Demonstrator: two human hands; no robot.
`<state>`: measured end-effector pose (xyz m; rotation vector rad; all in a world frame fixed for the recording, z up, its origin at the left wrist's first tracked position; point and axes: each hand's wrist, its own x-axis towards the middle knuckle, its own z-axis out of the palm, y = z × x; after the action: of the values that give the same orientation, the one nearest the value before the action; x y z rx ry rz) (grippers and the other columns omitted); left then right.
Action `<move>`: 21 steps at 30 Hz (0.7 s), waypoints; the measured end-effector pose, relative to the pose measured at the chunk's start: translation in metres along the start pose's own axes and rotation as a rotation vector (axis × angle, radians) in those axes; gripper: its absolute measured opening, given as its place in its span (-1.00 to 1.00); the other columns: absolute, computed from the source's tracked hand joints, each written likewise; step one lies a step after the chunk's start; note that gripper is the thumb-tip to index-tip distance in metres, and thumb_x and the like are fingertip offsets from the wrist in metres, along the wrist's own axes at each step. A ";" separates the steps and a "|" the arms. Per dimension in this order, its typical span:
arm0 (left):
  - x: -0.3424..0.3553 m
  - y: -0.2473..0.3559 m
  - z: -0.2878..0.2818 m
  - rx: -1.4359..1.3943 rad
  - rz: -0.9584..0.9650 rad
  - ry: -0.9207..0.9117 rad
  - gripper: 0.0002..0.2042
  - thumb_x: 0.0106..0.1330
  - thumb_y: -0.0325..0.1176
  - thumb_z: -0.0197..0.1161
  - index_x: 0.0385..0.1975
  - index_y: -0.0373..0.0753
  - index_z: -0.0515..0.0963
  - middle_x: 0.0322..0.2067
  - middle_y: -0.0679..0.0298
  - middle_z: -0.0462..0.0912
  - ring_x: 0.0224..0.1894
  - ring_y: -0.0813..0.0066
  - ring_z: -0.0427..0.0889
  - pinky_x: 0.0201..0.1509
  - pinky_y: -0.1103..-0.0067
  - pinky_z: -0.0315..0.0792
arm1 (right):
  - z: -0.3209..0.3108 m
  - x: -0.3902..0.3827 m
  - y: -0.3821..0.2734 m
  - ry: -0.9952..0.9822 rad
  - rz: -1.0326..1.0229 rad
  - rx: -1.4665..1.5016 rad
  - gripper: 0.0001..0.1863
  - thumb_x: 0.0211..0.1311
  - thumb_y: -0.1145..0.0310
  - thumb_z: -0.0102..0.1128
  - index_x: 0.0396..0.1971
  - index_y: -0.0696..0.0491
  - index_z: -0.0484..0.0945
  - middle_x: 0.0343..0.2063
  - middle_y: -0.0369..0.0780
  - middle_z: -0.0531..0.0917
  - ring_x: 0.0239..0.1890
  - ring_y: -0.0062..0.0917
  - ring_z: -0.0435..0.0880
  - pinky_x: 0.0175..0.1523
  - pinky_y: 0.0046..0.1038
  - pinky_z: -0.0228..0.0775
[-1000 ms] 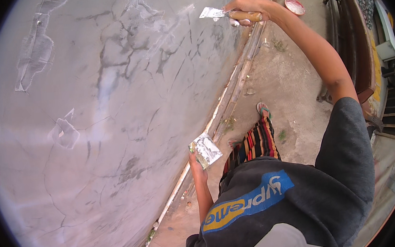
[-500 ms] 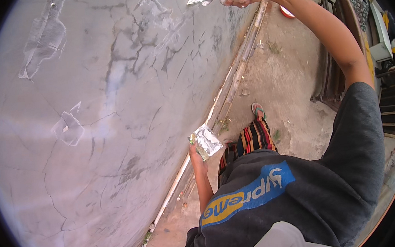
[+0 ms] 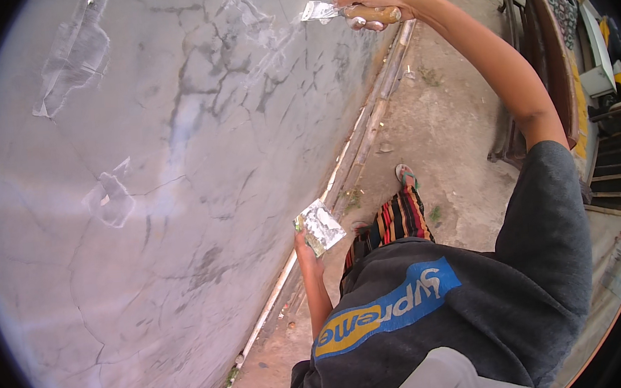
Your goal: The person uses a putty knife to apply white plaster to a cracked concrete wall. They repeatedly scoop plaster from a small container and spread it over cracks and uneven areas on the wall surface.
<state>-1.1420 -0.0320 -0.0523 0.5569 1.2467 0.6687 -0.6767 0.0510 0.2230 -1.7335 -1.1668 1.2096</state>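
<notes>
My right hand, reaching up at the top of the view, is closed round the wooden handle of a putty knife. White filler coats its blade and dots my fingers. The blade is at the cracked grey wall; whether it touches the surface I cannot tell. Low beside the wall, my left hand grips a small flat board smeared with white filler; most of its fingers are hidden under the board. Whitish patches of filler and dark branching cracks mark the wall near the knife.
A pale strip runs along the foot of the wall. Bare ground lies to its right, under my sandalled foot. At the right stand a dark wooden bench-like piece, a white box-like object and piled goods.
My right hand has moved slightly down with the putty knife, and the blade has turned a little. My left hand and the board have shifted slightly left.
</notes>
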 end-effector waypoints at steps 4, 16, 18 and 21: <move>0.004 -0.001 -0.001 0.030 -0.023 0.063 -0.55 0.29 -0.15 0.01 0.10 -0.29 0.37 -0.04 0.18 0.56 -0.01 0.29 0.58 0.09 0.34 0.45 | -0.009 -0.026 0.026 0.161 -0.021 -0.001 -0.57 0.38 0.19 -0.15 0.06 0.19 0.41 -0.58 -0.28 0.51 -0.78 -0.71 0.36 -0.68 -0.62 0.28; 0.002 0.001 0.009 0.062 -0.050 0.042 -0.57 0.28 -0.17 0.04 0.09 -0.25 0.37 -0.04 0.20 0.56 -0.02 0.29 0.57 0.07 0.35 0.45 | 0.073 0.007 0.102 0.282 -0.111 0.680 -0.67 0.43 0.26 -0.15 0.04 0.13 0.37 -0.53 -0.32 0.48 -0.66 -0.71 0.42 -0.63 -0.60 0.28; -0.002 0.006 0.013 0.079 -0.045 0.051 -0.57 0.27 -0.18 0.05 0.08 -0.26 0.37 -0.04 0.19 0.56 -0.01 0.29 0.57 0.08 0.35 0.45 | 0.062 0.011 0.109 0.171 -0.083 0.397 -0.73 0.42 0.25 -0.12 -0.10 0.12 0.44 -0.57 -0.34 0.47 -0.66 -0.71 0.42 -0.63 -0.61 0.28; -0.003 0.006 0.007 0.063 -0.039 0.045 -0.57 0.27 -0.19 0.05 0.08 -0.27 0.37 -0.04 0.19 0.56 -0.01 0.29 0.57 0.08 0.35 0.45 | 0.029 0.021 0.115 0.172 -0.041 0.194 -0.75 0.40 0.23 -0.06 -0.26 0.12 0.49 -0.62 -0.37 0.46 -0.66 -0.73 0.43 -0.62 -0.60 0.27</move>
<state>-1.1363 -0.0302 -0.0449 0.5706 1.3215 0.6138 -0.6697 0.0330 0.1046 -1.6248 -0.9465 1.0879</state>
